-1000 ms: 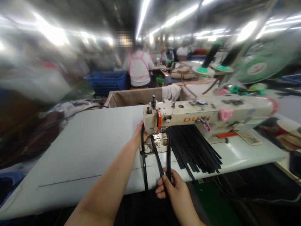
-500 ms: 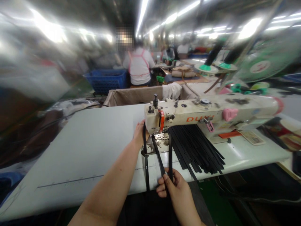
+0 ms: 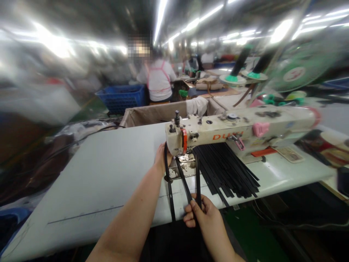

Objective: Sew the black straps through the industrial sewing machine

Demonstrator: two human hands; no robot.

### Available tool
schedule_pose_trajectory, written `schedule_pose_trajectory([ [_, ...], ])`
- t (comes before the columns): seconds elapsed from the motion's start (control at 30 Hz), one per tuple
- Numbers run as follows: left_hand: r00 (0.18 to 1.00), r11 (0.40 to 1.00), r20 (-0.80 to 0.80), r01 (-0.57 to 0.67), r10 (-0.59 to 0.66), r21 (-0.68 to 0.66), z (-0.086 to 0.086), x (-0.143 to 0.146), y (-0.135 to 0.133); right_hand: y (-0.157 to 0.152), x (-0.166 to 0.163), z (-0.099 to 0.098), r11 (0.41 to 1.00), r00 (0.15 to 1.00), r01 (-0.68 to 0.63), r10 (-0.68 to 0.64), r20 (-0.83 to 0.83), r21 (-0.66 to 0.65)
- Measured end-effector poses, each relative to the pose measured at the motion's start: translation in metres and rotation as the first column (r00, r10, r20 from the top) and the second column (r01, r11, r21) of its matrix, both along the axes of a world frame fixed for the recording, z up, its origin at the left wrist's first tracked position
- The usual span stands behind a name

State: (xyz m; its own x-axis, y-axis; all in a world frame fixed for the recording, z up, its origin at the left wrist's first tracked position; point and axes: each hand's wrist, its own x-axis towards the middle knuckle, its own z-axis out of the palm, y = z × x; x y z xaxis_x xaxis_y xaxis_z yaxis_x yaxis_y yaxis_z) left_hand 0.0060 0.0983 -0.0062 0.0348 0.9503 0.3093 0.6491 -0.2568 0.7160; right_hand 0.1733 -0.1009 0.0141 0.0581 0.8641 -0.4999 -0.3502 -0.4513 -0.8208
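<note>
A white sewing machine [image 3: 207, 131] stands on the pale table, and narrow black straps run around its needle area. My right hand [image 3: 200, 214] is closed in front of the machine at the table's near edge. Between its thumb and fingers is a black strap [image 3: 184, 182], which slants up to the needle plate [image 3: 185, 158]. Another strap length [image 3: 198, 178] passes down into the same hand. To the left of the machine head lies my left hand [image 3: 160, 157], beside a hanging strap [image 3: 170, 200]. Its fingers are mostly hidden behind the head and strap.
A fanned pile of black straps [image 3: 226, 171] lies under the machine arm. Behind the table is a fabric-lined bin [image 3: 152, 114], with a blue crate [image 3: 122, 96] and a seated person [image 3: 160, 80] farther back. Thread cones [image 3: 241, 63] and a green fan [image 3: 302, 69] are at right.
The whole view has shifted slightly, so the machine sits a little farther left. Both hands keep nearly the same places at the machine, and the right hand still grips the strap.
</note>
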Motion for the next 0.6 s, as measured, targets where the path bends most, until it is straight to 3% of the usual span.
schedule_pose_trajectory([
  [0.17, 0.999, 0.996, -0.04, -0.021, 0.024, 0.085, -0.001, -0.005, -0.016, -0.001, 0.0, -0.002, 1.0, 1.0, 0.004, -0.004, -0.008, 0.009],
  [0.33, 0.984, 0.994, -0.176, 0.053, -0.036, 0.095, -0.009, -0.006, -0.059, -0.002, 0.001, -0.001, 1.0, 1.0, -0.006, 0.007, -0.015, 0.007],
  [0.47, 0.966, 0.991, -0.242, 0.113, -0.094, 0.065, -0.011, -0.001, -0.089, -0.004, 0.003, -0.002, 0.999, 1.0, -0.03, 0.03, -0.003, 0.012],
  [0.6, 0.957, 0.991, -0.261, 0.133, -0.125, 0.012, -0.007, 0.0, -0.095, -0.014, 0.01, -0.004, 0.996, 0.997, -0.061, 0.058, 0.05, 0.062],
])
